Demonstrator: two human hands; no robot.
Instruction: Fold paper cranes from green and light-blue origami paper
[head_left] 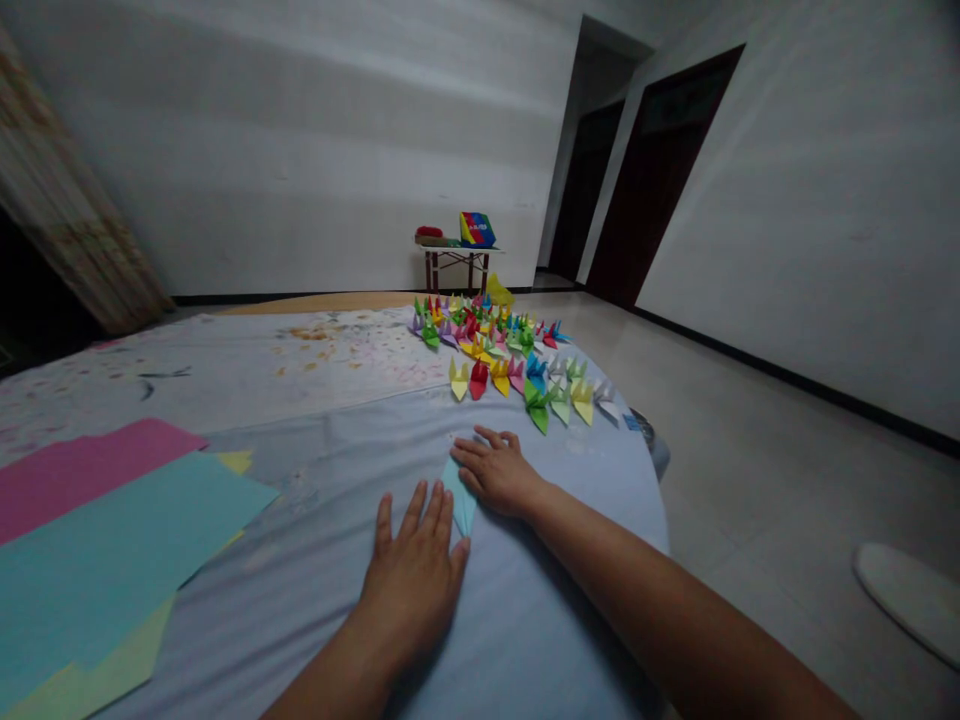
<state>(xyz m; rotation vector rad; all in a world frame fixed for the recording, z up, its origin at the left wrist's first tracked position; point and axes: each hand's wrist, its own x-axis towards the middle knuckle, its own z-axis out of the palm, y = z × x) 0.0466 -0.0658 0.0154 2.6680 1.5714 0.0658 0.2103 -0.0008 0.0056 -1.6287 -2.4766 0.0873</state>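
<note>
A light blue piece of folded paper [463,508], narrow and pointed toward me, lies flat on the cloth-covered table between my hands. My left hand [416,565] rests open with its fingers spread, thumb and fingertips at the paper's left edge and lower point. Over the upper right part of the paper lies my right hand [496,472], fingers stretched out and pressing down on it, so that part is hidden. Beyond my hands stand several folded paper cranes [478,378] in many colours, in rows and a denser cluster.
Loose sheets in blue [142,550], pink [90,470] and pale yellow lie stacked at the left on the tablecloth [315,560]. The round table's edge curves down on the right. A white stool [915,600] stands beyond it; a small table with a colourful box [477,230] is by the wall.
</note>
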